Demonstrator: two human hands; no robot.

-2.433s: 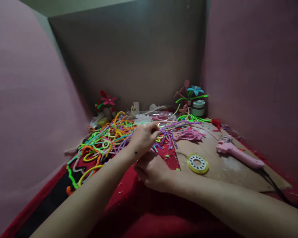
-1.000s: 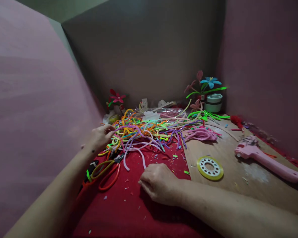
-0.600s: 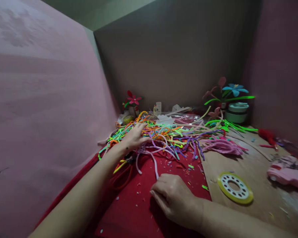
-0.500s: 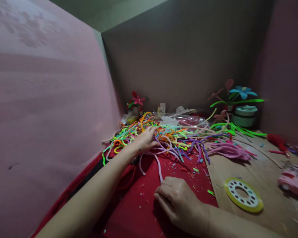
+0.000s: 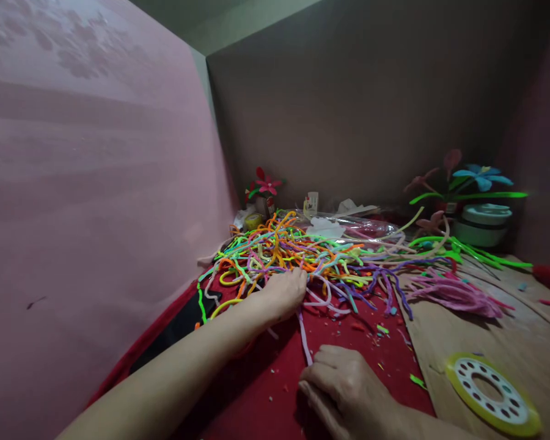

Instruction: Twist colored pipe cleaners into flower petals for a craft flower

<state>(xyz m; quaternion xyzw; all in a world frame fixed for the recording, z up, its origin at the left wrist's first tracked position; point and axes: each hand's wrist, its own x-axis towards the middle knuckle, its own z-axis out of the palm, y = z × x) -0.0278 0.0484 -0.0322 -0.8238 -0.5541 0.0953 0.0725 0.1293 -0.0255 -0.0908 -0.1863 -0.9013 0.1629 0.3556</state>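
Though nearer, left hand on pile

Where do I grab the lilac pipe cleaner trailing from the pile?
Probably pinch the lilac pipe cleaner at its free near end, coming from the near side beside the right hand. That stretch lies straight and alone on the cloth; farther up it passes the left hand into the tangle.

A small hobby-craft booth is shown, boxed in by a pink partition panel at 9 o'clock and a grey back board at 12. Coloured pipe cleaners are heaped on a red cloth at 12 o'clock. Finished pipe-cleaner flowers are stood at 2 o'clock, and a tape roll is laid at 4.
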